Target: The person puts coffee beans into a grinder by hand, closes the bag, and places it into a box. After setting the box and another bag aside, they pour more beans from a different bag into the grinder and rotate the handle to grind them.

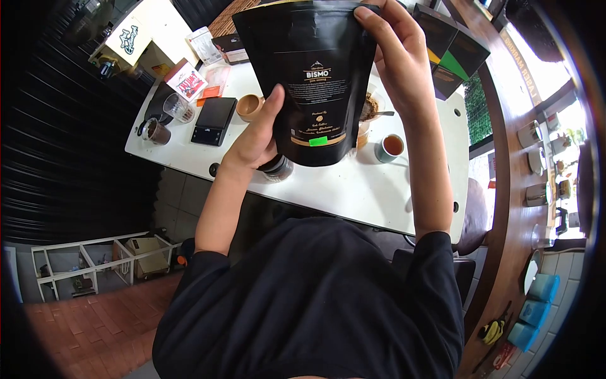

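Both hands hold up a black coffee pouch [309,104] printed "BISMO", with a small green sticker near its lower edge. My left hand [255,136] grips the pouch's lower left side, thumb across the front and fingers hidden behind. At the top right corner, my right hand [401,57] pinches the pouch's rim between thumb and fingers. Behind and below the pouch, partly covered, a dark-lidded glass jar [278,170] stands on the table. A cup of brown liquid [389,148] and a dripper with coffee grounds [371,106] are to the right.
On the white table [379,189] lie a black scale [214,121], a wooden cup [250,107], a clear glass [179,108] and a glass of dark grounds [156,131]. A grinder-like machine [132,38] stands back left. Dark boxes [449,50] are at the right.
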The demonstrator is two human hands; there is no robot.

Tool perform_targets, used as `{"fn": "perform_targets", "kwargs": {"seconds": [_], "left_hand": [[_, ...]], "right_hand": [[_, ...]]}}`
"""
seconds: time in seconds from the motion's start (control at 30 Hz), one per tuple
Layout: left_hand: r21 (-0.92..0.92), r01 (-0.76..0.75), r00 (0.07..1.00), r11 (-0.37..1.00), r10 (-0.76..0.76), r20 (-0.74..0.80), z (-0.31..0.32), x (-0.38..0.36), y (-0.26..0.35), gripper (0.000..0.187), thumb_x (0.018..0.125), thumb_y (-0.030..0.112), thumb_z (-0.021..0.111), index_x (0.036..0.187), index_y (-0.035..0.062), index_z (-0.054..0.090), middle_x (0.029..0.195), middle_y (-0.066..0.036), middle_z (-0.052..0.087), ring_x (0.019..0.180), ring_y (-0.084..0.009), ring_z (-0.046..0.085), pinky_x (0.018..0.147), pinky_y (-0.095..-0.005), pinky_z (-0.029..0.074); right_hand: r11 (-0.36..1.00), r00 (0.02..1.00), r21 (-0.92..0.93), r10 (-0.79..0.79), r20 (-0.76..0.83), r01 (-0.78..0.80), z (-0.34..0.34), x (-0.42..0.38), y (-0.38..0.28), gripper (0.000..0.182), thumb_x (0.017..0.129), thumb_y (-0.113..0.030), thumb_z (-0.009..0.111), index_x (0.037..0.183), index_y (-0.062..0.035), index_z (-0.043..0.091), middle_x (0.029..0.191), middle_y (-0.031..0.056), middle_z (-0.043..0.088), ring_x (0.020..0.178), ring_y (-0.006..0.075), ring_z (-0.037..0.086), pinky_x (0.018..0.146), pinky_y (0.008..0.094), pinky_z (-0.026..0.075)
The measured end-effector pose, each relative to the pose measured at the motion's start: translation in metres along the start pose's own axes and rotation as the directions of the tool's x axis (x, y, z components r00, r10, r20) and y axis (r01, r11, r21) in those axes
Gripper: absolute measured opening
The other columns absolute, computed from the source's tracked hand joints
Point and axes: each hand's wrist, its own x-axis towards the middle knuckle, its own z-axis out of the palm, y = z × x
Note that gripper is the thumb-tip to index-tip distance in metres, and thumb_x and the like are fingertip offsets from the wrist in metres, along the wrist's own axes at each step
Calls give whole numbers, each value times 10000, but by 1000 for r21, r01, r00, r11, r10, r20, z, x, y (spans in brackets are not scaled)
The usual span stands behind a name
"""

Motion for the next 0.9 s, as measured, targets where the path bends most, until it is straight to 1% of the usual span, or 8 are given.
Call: {"fn": "perform_targets", "kwargs": {"seconds": [0.03, 0.13, 0.2, 0.3, 0.4, 0.53, 0.63, 0.9], "left_hand": [[-2, -5, 1000, 1000, 5, 0, 2, 3, 5, 655, 1015, 512, 513, 1440, 21, 424, 1368, -125, 580, 1212, -204, 601, 1054, -365, 490], [429, -160, 952, 889, 254, -170, 19, 15, 35, 567, 917, 448, 703, 1257, 7, 592, 1176, -73, 667, 1073, -127, 619, 930, -286, 508], [499, -358, 867, 790, 479, -138, 17, 31, 47, 428, 904, 374, 747, 1135, 27, 649, 1083, -47, 699, 1014, -106, 638, 889, -269, 511], [513, -483, 795, 710, 601, -83, 27, 42, 68, 370, 937, 348, 706, 1155, 65, 614, 1068, -70, 722, 968, -141, 707, 826, -264, 579], [395, -519, 801, 758, 593, -85, 40, 52, 82, 318, 988, 276, 651, 1130, -9, 654, 980, -85, 727, 790, -137, 714, 660, -234, 588], [320, -566, 784, 760, 616, -75, 50, 49, 86, 287, 1000, 254, 633, 1143, 5, 623, 1047, -102, 703, 900, -163, 700, 787, -273, 581], [520, -508, 731, 686, 663, -161, 21, 52, 79, 269, 946, 274, 707, 1108, 72, 635, 1040, -79, 730, 937, -153, 719, 807, -270, 586], [489, -536, 740, 688, 662, -121, 10, 57, 80, 144, 949, 193, 703, 1003, 62, 677, 954, -66, 742, 861, -144, 724, 782, -264, 581]], "right_hand": [[998, 999, 47, -33, -4, 33, 2, 1, -1, 155, 1007, -152, 571, 1069, -13, 598, 982, 23, 646, 903, 67, 581, 814, 214, 466], [983, 994, 153, -106, -5, 106, 6, 9, 6, 139, 1010, -151, 564, 1046, -19, 592, 951, 6, 629, 867, 55, 565, 787, 203, 460], [968, 989, 208, -145, -4, 143, 12, 12, 5, 133, 1011, -150, 561, 1035, -22, 589, 935, -2, 621, 849, 49, 557, 774, 198, 457], [978, 986, 123, -168, -21, 169, 17, 17, -2, 123, 1017, -143, 549, 1006, -25, 581, 914, -8, 608, 823, 37, 545, 731, 184, 449], [978, 988, 144, -149, -37, 153, 19, 21, -3, 118, 1016, -135, 550, 1005, -21, 578, 911, -5, 609, 816, 39, 547, 735, 189, 454], [989, 992, 111, -93, -82, 102, 28, 19, -13, 113, 1013, -125, 551, 1010, -16, 580, 922, 2, 621, 820, 43, 561, 732, 189, 459], [980, 987, 150, -116, -115, 133, 31, 21, -8, 120, 1010, -133, 565, 1020, -15, 583, 944, 14, 636, 829, 51, 578, 732, 191, 465], [998, 997, 13, -59, -50, 60, 14, 25, 10, 122, 976, -151, 645, 980, -37, 603, 869, -16, 631, 804, 44, 569, 723, 191, 455]]}}
